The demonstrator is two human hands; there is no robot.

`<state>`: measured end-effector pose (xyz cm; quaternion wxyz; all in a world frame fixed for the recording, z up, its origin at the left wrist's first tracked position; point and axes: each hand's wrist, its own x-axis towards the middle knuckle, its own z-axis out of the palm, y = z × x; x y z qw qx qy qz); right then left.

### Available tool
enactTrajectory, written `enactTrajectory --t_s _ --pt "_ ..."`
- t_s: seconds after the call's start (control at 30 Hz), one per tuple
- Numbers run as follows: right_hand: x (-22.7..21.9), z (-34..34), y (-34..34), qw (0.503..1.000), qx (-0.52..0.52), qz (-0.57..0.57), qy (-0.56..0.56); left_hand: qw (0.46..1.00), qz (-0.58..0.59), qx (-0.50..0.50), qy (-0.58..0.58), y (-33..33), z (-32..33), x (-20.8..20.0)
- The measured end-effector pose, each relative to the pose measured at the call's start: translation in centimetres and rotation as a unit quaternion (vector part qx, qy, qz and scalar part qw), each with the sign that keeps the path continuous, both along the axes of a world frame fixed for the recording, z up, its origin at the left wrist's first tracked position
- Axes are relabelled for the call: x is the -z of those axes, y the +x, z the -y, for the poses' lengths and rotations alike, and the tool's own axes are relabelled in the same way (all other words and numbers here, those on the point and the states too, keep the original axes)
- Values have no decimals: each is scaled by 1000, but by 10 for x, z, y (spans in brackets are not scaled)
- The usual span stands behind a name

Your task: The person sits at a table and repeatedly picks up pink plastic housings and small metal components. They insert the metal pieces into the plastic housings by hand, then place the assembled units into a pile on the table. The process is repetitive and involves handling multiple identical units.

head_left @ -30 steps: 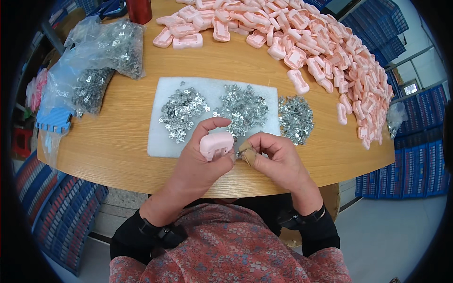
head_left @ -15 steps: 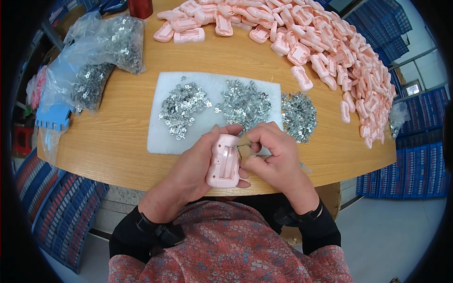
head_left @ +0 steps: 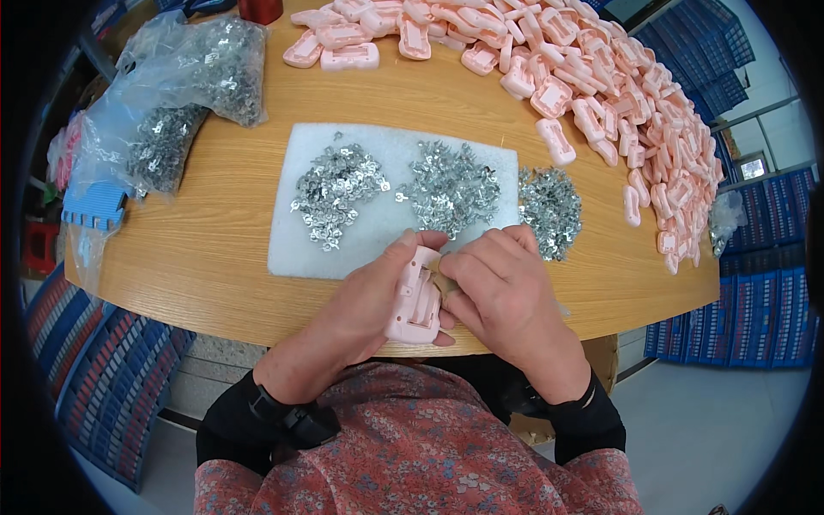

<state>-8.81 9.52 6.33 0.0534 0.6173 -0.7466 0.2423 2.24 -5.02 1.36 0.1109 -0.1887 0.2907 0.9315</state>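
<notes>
Over the table's near edge, my left hand (head_left: 369,292) is closed round a pale pink plastic housing (head_left: 403,322), its long recessed compartment facing up. My right hand (head_left: 506,287) is pinched at the compartment's upper right end, with tan covering on its fingertips. Whatever lies between those fingertips is hidden. Just beyond both hands is a white foam sheet (head_left: 283,219). It carries a left pile of small silvery metal contact pieces (head_left: 330,202) and a second, spikier pile of metal pieces (head_left: 451,193). Another metal heap (head_left: 549,215) sits at the sheet's right edge.
A large heap of pink housings (head_left: 592,94) curves along the table's far and right side. Clear plastic bags of metal pieces (head_left: 227,77) lie at the far left, near a blue foam piece (head_left: 94,206). Blue racks (head_left: 730,313) stand beyond the wooden table (head_left: 215,232).
The housing has tilted and shifted slightly right in my left hand. My right hand has turned further over it, its fingertips still at the compartment's upper end. The view has shifted slightly.
</notes>
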Motion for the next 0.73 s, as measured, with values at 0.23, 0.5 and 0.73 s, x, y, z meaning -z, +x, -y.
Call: enactTrajectory --t_s 0.23,0.5,0.73 --pt "3 -9 2 974 78 209 -28 1000 -9 15 12 -1 2 0" --pt "18 -16 -1 731 96 674 -43 958 -55 7 -281 4 -6 0" --pt "24 -27 -4 759 130 637 31 872 -156 37 -462 6 2 -5"
